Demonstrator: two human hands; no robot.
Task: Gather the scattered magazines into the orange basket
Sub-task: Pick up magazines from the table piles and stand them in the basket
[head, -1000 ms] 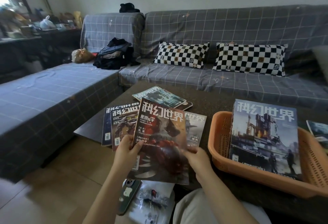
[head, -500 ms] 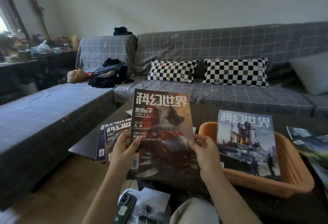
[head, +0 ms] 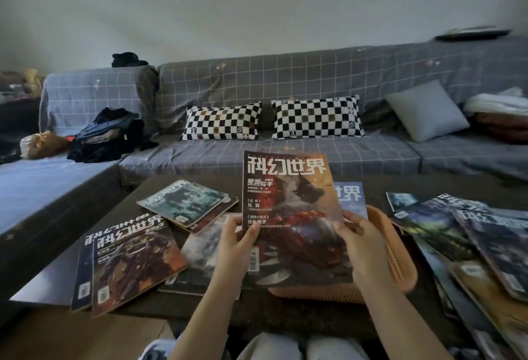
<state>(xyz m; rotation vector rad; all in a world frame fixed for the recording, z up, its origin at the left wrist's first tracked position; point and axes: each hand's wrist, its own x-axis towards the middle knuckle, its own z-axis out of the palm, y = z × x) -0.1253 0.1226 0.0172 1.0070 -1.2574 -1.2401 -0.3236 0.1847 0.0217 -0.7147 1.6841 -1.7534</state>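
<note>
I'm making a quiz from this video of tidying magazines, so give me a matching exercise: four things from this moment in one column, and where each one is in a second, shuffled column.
Things:
1. red-cover magazine
2. orange basket
3. checkered pillows
4. black cloth

Places:
A. on top of the sofa's backrest
B. on the sofa seat, against the backrest
C. held up by the left hand and right hand
D. on the table, mostly hidden behind the held magazine

Pairs: 1-C, 2-D, 3-B, 4-A
</note>
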